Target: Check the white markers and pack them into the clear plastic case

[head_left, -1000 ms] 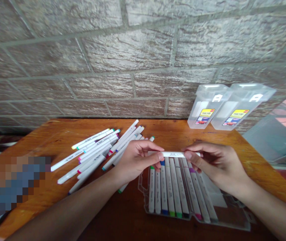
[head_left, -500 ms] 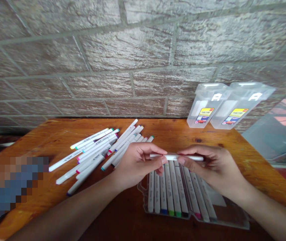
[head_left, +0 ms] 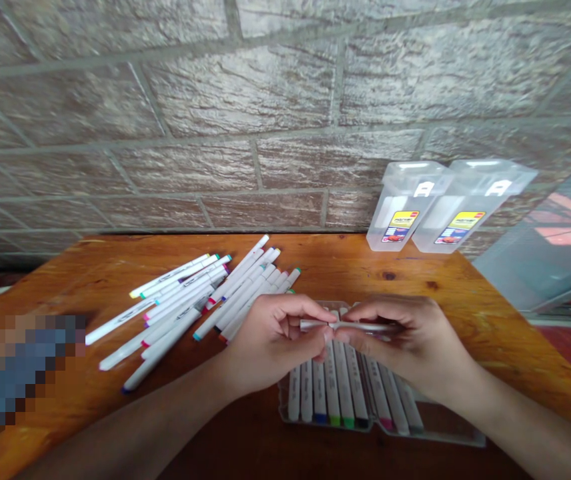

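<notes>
The left hand [head_left: 273, 343] and right hand [head_left: 395, 340] have come closer, both pinching one thin white plastic marker [head_left: 348, 326] above a clear plastic tray [head_left: 430, 433].

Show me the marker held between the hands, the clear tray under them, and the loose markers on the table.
Held white marker [head_left: 365, 327]: head view, on its barrel.
Clear plastic marker tray [head_left: 445, 430]: head view, on its bare floor right of the markers.
Loose white markers [head_left: 180, 303]: head view, on one barrel within the pile.
</notes>
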The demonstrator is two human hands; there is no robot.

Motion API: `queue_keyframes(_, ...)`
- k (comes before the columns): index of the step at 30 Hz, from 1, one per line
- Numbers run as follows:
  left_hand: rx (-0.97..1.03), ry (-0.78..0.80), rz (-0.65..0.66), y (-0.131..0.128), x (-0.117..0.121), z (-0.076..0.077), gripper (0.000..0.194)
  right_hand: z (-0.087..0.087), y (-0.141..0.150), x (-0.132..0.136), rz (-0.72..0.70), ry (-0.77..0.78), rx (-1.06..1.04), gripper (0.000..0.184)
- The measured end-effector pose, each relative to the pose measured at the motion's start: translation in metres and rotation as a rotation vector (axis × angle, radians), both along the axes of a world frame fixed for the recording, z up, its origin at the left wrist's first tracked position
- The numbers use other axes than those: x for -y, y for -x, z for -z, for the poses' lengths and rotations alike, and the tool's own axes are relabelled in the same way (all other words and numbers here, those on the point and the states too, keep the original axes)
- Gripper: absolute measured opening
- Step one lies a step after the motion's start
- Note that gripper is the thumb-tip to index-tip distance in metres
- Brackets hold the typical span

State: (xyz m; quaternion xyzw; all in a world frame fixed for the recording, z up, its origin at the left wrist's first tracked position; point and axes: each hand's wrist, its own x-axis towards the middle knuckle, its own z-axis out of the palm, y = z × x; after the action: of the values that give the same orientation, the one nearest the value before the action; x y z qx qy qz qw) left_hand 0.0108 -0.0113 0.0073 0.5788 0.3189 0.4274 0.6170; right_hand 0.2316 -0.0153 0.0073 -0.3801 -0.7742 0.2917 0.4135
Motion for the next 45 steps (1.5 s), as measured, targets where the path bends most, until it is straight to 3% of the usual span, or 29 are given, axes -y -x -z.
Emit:
queue_keyframes(10,-0.062,0.026,-0.017,-0.0007,0.0001,-0.0022,0.012,-0.0073,0.0041,0.0014,-0.029,0.156,-0.057,0.017)
queue_keyframes(18,-0.071,0.048,0.007,-0.0001,0.0002,-0.0027,0.017,-0.0037,0.0041,0.0008,-0.057,0.252,-0.146,0.011)
queue_keyframes(39,-0.047,0.007,-0.012,-0.0008,0.0014,-0.0017,0.013,-0.0077,0.0079,0.0031,-0.159,0.428,-0.252,0.012)
queue_keyframes(45,-0.009,0.059,-0.022,0.0012,-0.0023,0.0003,0.018,-0.0086,0.0044,0.001,-0.106,0.412,-0.273,0.009)
